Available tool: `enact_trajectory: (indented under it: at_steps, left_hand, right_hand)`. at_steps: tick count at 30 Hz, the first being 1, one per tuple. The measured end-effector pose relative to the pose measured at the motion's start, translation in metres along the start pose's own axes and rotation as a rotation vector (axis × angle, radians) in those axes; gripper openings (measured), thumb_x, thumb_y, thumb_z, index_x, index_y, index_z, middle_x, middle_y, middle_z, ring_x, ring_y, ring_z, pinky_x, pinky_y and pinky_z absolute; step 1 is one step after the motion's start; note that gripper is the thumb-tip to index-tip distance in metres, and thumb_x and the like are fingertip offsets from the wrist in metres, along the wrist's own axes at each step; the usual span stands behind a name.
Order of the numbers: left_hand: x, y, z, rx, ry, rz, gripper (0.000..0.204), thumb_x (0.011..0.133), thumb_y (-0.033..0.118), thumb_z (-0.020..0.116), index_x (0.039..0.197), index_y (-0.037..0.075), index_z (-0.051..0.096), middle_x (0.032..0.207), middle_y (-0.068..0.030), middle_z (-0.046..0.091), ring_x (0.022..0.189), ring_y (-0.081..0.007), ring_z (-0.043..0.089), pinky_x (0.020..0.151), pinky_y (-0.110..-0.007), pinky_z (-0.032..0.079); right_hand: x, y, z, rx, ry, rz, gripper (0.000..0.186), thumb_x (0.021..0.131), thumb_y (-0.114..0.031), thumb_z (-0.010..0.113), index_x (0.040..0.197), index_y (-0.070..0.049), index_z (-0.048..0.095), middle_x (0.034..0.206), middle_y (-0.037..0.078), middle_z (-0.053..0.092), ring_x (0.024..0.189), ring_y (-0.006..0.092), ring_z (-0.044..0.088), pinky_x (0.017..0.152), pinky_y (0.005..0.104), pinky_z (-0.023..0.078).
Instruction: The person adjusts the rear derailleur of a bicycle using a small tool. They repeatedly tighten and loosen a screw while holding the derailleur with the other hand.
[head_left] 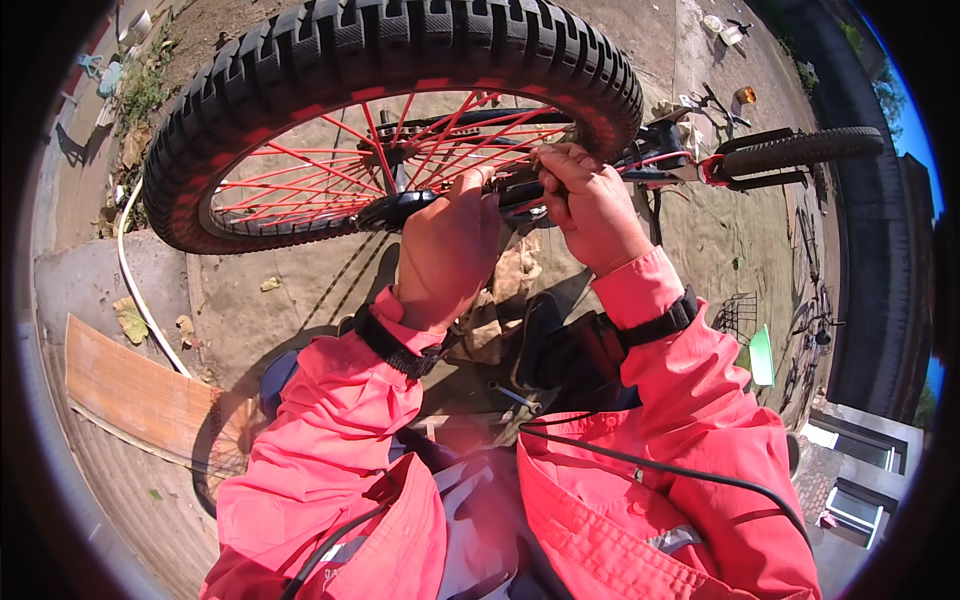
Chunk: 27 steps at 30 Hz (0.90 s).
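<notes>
A bicycle wheel with a knobbly black tyre (400, 45) and red spokes (300, 170) fills the upper part of the head view. Below its hub, my left hand (450, 250) is closed against the dark bicycle frame, its thumb pointing up toward the spokes. Just right of it, my right hand (592, 205) pinches with bent fingers beside the lower right of the rim. Whatever lies between the fingers of either hand is hidden or too small to name. The bicycle's other wheel (805, 152) shows beyond, at the right.
A tan sheet (715, 250) covers the ground under the bicycle. An orange-brown board (140, 385) and a pale hose (130, 255) lie at the left. A wrench-like metal tool (515, 397) rests near my feet; a green plastic piece (762, 355) is at the right.
</notes>
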<state>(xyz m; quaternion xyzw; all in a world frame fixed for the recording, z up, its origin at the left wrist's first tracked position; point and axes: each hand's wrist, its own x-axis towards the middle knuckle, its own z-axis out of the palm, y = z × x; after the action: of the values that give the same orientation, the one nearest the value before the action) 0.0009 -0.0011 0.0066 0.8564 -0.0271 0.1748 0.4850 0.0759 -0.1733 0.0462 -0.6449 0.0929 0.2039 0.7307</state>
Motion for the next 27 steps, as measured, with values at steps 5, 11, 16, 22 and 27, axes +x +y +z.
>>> enact_trajectory:
  at_steps: [5,11,16,22,27]
  left_hand:
    - [0.001,0.002,-0.003,0.001,-0.048,-0.050,0.026,0.102,0.010,0.064,0.127,0.001,0.066,0.076,-0.0189,0.068,0.065,-0.0354,0.070,0.060,-0.041,0.052]
    - [0.000,0.003,0.000,-0.007,-0.036,-0.061,0.027,0.102,0.009,0.064,0.129,0.003,0.066,0.074,-0.0159,0.067,0.060,-0.0258,0.067,0.058,-0.036,0.050]
    - [0.000,0.001,0.001,-0.040,-0.034,-0.082,0.027,0.104,0.011,0.063,0.131,0.004,0.066,0.071,-0.0101,0.067,0.057,-0.0150,0.063,0.056,-0.032,0.048]
    - [0.000,0.004,-0.004,-0.046,-0.077,-0.167,0.023,0.102,0.010,0.064,0.124,0.003,0.066,0.084,-0.0187,0.073,0.071,-0.0339,0.074,0.064,-0.039,0.056]
    - [0.001,0.005,-0.003,-0.102,-0.054,-0.146,0.027,0.105,0.011,0.063,0.130,0.004,0.066,0.080,-0.0089,0.071,0.066,-0.0145,0.065,0.059,-0.029,0.051]
  right_hand:
    - [-0.035,0.014,-0.007,0.334,0.002,0.047,0.015,0.101,-0.013,0.068,0.112,-0.003,0.067,0.094,0.007,0.070,0.062,0.0083,0.052,0.048,0.0199,0.036]
    - [-0.045,0.045,-0.004,0.404,-0.143,0.053,0.020,0.100,-0.007,0.067,0.119,-0.002,0.065,0.106,0.010,0.072,0.064,0.0075,0.051,0.051,0.0173,0.035]
    - [-0.041,0.070,0.004,0.380,-0.111,0.067,0.024,0.097,-0.013,0.075,0.119,-0.005,0.067,0.107,0.005,0.075,0.069,0.0076,0.058,0.055,0.0196,0.039]
    - [-0.035,0.081,0.011,0.370,-0.130,0.016,0.027,0.096,-0.017,0.079,0.119,-0.007,0.069,0.103,0.001,0.076,0.071,0.0060,0.062,0.057,0.0205,0.039]
    - [-0.033,0.080,0.015,0.374,-0.083,0.013,0.027,0.096,-0.016,0.079,0.119,-0.007,0.069,0.103,0.001,0.077,0.070,0.0061,0.062,0.056,0.0204,0.039]
